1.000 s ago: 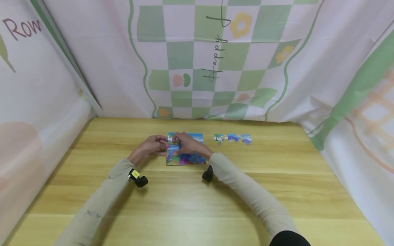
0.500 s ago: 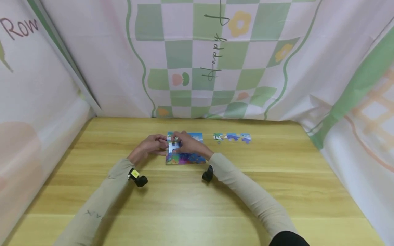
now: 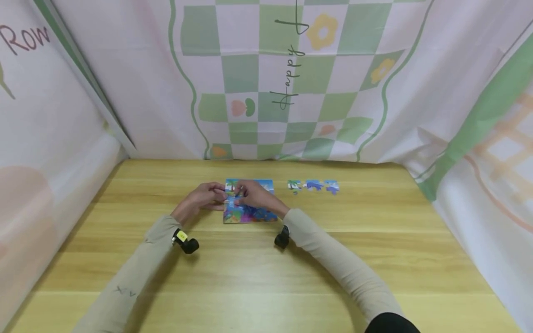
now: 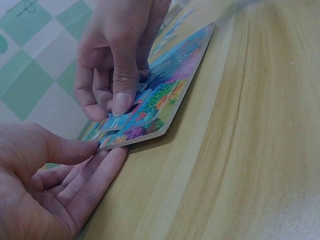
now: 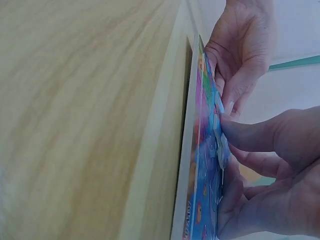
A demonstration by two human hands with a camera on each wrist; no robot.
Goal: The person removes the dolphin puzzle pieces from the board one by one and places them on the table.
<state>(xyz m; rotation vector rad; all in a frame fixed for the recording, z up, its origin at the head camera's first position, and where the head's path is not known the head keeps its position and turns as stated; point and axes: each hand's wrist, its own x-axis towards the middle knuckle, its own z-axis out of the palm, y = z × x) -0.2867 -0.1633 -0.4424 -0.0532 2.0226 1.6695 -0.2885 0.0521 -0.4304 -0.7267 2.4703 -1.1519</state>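
A jigsaw puzzle board (image 3: pixel 255 215) with a colourful undersea picture lies near the table's far side. At its left edge my left hand (image 3: pixel 205 195) grips the board, thumb on top and fingers under the rim in the left wrist view. Over the left part of the picture, my right hand (image 3: pixel 256 194) pinches a light-blue puzzle piece (image 4: pixel 119 121) between thumb and fingers. That piece sits against the board's surface, seen side-on in the right wrist view; whether it lies flush I cannot tell. Part of the picture is hidden beneath my right hand.
To the right of the board lie loose puzzle pieces: one with a palm tree (image 3: pixel 294 185), and blue ones (image 3: pixel 314 185) beside it. The wooden table (image 3: pixel 250 277) ends at a patterned curtain (image 3: pixel 241 74) at the back, with more cloth on both sides.
The puzzle piece under my right fingers looked whitish half a second ago and shows blue now. My right fingers have shifted slightly; my left hand stays at the board's edge.
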